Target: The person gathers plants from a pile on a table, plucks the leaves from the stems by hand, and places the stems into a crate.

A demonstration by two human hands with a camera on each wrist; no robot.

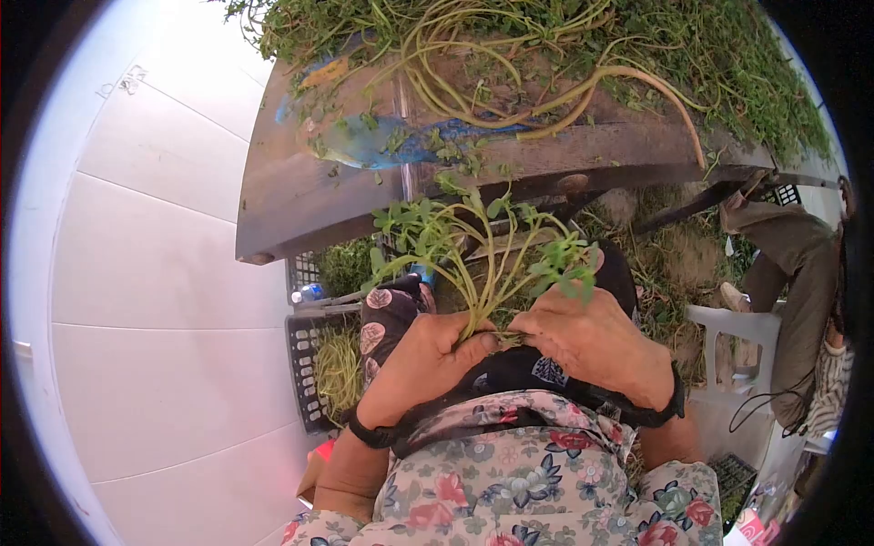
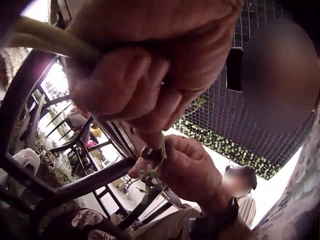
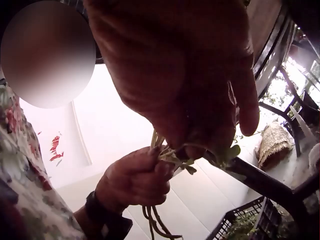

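In the head view the left hand point(image 1: 426, 362) grips a bunch of green leafy stems point(image 1: 485, 278), which fan out upward over the lap. Its fingers curl round the stems in the left wrist view, where the hand point(image 2: 145, 65) fills the top. Close beside it, the right hand point(image 1: 596, 341) pinches a small leafy piece at the base of the bunch. That leafy sprig point(image 2: 148, 176) hangs at the right hand's fingertips in the left wrist view. In the right wrist view the left fist point(image 3: 137, 180) holds stems below the right hand point(image 3: 175, 65).
A wooden table point(image 1: 319, 196) ahead bears heaped greens point(image 1: 728, 82), long loose stems and blue plastic. Black crates point(image 1: 305, 364) with stems and greens stand at the left by a white wall point(image 1: 173, 300). To the right are a white plastic chair point(image 1: 728, 318) and another person's legs point(image 1: 797, 264).
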